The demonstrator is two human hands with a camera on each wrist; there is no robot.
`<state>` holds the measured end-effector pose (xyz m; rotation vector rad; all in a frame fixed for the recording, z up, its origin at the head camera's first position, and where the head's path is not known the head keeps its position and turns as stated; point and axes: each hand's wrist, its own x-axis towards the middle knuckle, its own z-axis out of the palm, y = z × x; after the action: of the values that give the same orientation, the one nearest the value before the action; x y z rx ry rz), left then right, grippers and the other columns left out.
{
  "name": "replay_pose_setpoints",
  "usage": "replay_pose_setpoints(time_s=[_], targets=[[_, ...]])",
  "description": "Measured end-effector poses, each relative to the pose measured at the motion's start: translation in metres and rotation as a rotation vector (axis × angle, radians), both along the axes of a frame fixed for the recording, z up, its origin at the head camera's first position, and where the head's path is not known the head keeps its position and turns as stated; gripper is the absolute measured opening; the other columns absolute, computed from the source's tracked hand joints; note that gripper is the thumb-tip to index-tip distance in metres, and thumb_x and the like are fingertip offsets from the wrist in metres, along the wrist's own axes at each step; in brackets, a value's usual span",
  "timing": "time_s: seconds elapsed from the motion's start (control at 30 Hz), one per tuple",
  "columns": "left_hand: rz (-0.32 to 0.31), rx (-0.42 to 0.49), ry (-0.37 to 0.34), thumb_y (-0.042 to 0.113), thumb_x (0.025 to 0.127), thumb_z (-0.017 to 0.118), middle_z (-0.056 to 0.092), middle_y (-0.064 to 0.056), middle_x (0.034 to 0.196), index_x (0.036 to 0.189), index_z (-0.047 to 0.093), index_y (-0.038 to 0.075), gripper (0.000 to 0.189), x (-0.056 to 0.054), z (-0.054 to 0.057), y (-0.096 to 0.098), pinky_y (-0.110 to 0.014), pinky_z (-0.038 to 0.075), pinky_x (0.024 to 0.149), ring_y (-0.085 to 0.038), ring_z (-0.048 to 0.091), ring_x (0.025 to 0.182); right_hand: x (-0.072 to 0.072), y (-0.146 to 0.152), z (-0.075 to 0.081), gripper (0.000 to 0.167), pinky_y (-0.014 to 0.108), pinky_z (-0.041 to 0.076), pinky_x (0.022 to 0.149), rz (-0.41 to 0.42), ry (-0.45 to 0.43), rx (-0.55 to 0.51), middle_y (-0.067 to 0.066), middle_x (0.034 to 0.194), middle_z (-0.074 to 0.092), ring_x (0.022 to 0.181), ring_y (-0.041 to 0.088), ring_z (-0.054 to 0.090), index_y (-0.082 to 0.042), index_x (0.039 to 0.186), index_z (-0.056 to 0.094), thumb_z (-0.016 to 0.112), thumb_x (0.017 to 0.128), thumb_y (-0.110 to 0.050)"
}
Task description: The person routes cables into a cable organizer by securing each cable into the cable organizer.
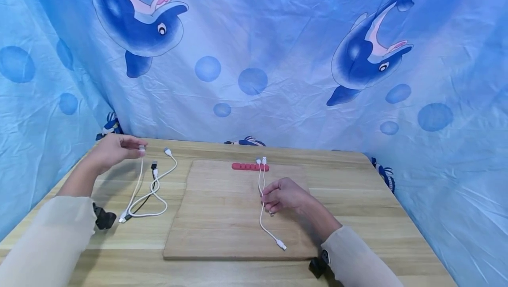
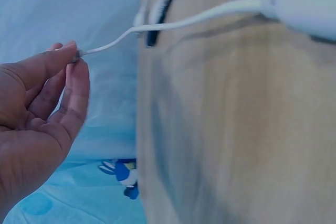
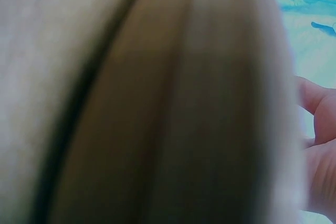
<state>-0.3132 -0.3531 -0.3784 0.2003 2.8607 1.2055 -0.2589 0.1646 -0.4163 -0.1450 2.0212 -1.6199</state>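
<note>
My left hand point(image 1: 115, 151) is raised over the table's left side and pinches the USB plug point(image 1: 141, 148) of a white cable between thumb and fingertips. From there the white cable point(image 2: 173, 25) trails down to the other cables. My right hand point(image 1: 285, 196) is above the wooden board, its fingers bent around a white charging cable point(image 1: 259, 177); a plug end shows just below them. A red cable holder point(image 1: 246, 166) lies along the board's far edge, with two white cables at its right-end slots. One ends in a small plug point(image 1: 281, 244) near the board's front.
A second white USB cable point(image 1: 162, 201) loops on the table at left, crossing a black cable point(image 1: 147, 201). The wooden board point(image 1: 218, 229) covers the middle of the table. A blue dolphin-print curtain point(image 1: 285, 57) surrounds the back and sides.
</note>
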Motion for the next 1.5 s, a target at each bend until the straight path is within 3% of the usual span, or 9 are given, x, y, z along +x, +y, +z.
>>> replay_pose_setpoints(time_s=[0.17,0.43,0.73,1.07,1.23,1.5], targets=[[0.028,0.060,0.040,0.031,0.095,0.076,0.071,-0.015,0.122,0.136,0.062,-0.001,0.054,0.009,0.010,0.000,-0.019,0.052,0.079,0.004,0.063,0.092,-0.001,-0.002,0.001,0.018,0.028,0.060,0.063,-0.002,-0.004,0.003,0.013,0.082,0.071,0.064,0.015,0.068,0.010,0.109,0.066,0.067,0.092,0.005],[0.078,0.122,0.125,0.036,0.093,0.078,0.072,0.018,0.101,0.132,0.067,0.005,0.051,0.025,0.034,0.009,-0.018,0.053,0.075,0.003,0.064,0.089,0.001,-0.002,0.003,0.017,0.027,0.060,0.063,0.009,0.011,0.010,0.014,0.083,0.072,0.064,0.015,0.068,0.011,0.108,0.067,0.068,0.092,0.004],[0.090,0.084,0.161,0.051,0.090,0.075,0.073,0.017,0.100,0.133,0.067,0.011,0.059,0.036,0.066,0.026,-0.018,0.051,0.076,-0.002,0.066,0.091,0.002,-0.004,0.003,0.019,0.027,0.059,0.062,-0.006,0.010,0.011,0.014,0.083,0.072,0.063,0.015,0.067,0.011,0.109,0.064,0.068,0.092,0.006],[0.052,0.115,0.187,0.048,0.092,0.075,0.073,0.015,0.105,0.134,0.067,0.013,0.055,0.034,0.093,0.054,-0.019,0.052,0.077,-0.002,0.067,0.095,0.003,-0.003,0.004,0.018,0.026,0.059,0.062,-0.013,-0.005,0.006,0.016,0.084,0.071,0.064,0.015,0.067,0.010,0.107,0.063,0.069,0.091,0.006],[0.041,0.125,0.210,0.046,0.092,0.075,0.073,0.014,0.106,0.133,0.068,0.014,0.052,0.034,0.102,0.072,-0.020,0.051,0.076,-0.005,0.064,0.098,0.003,0.000,0.004,0.010,0.026,0.059,0.062,-0.009,0.005,0.009,0.016,0.082,0.071,0.063,0.015,0.066,0.010,0.101,0.067,0.068,0.093,0.005],[0.017,0.181,0.209,0.039,0.094,0.075,0.072,0.000,0.115,0.129,0.071,0.016,0.042,0.035,0.109,0.104,-0.021,0.052,0.081,-0.015,0.063,0.103,0.004,0.002,0.009,0.010,0.028,0.059,0.065,0.013,0.024,0.023,0.015,0.084,0.072,0.066,0.015,0.067,0.009,0.102,0.070,0.065,0.097,0.002]])
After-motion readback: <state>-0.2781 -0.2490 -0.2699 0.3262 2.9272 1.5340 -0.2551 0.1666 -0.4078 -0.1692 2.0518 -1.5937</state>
